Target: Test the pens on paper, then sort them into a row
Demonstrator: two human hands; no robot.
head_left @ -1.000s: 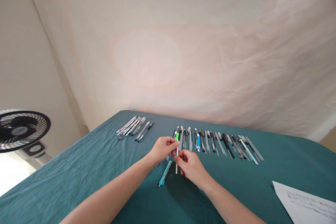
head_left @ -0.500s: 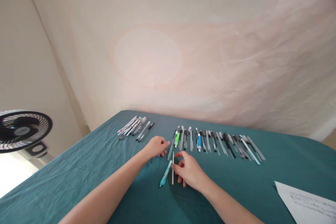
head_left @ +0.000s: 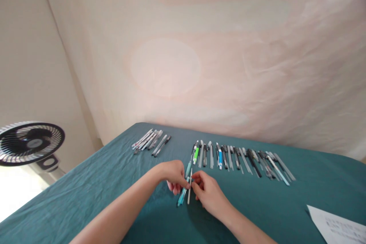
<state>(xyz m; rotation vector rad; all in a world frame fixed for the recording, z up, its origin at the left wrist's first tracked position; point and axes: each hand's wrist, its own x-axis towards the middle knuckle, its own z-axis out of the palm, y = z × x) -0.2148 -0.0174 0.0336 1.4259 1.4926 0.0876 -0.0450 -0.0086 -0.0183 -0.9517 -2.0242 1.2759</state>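
Observation:
A thin white stick with a pointed tip [head_left: 189,195], perhaps a pen refill, lies between my hands on the green cloth. My right hand [head_left: 210,192] is at its right side, thumb and forefinger closed at the stick. From the left, my left hand [head_left: 175,175] reaches over a turquoise pen [head_left: 181,199], its fingers curled and one fingertip against the stick. Whether those left fingers pinch anything is hidden. Just beyond the hands lies a pale green pen [head_left: 188,169].
A long row of pens and clear caps [head_left: 228,158] runs across the table's far right side. Several more pens [head_left: 148,141] lie grouped at the far left. A written sheet [head_left: 337,225] rests at right. A fan [head_left: 34,143] stands left of the cloth-covered table [head_left: 114,175].
My left hand has moved right and nearer, from beside the pale green pen to the white stick. My right hand stays by the stick. The view has shifted slightly.

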